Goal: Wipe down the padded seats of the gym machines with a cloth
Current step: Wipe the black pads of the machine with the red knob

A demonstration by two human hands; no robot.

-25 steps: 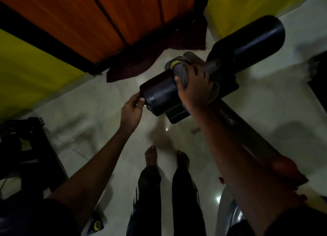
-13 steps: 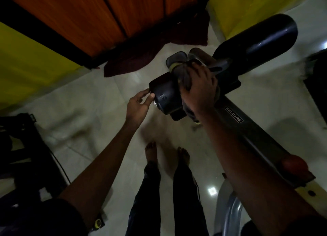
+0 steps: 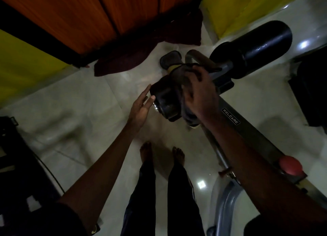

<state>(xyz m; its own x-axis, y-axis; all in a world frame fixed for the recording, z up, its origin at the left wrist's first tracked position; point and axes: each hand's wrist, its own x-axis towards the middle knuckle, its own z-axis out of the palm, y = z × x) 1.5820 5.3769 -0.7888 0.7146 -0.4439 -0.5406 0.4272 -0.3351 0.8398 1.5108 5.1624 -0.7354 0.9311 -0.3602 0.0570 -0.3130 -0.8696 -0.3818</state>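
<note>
Stands with bare feet point(image 3: 147, 152) on a pale tiled floor point(image 3: 70, 112), looking down past dark trousers. Presses a dark cloth point(image 3: 179, 80) onto the near roller pad point(image 3: 164, 101), black and padded, with the right hand point(image 3: 198, 94): fingers spread and bent over the fabric, a fold of it hanging below the wrist. Holds the left hand point(image 3: 141, 105) flat and wide, fingers straight, gripping nothing, fingertips touching the outer end of that same pad just beside its shiny metal cap.

On the other side of the frame from the cloth: a far roller pad point(image 3: 253, 48), black too, pointing up and to the right. Between and below the two pads: a grey bar point(image 3: 230, 116) with a WELCARE label, slanting down to the right under the right forearm. Further down that bar: a red knob point(image 3: 290, 165).

At the top: an orange wooden door point(image 3: 106, 14), with a dark red mat point(image 3: 146, 59) crumpled on the floor at its foot. On either side of the door: a yellow wall point(image 3: 26, 62). At the left and right edges: dark equipment, too dim to make out.
</note>
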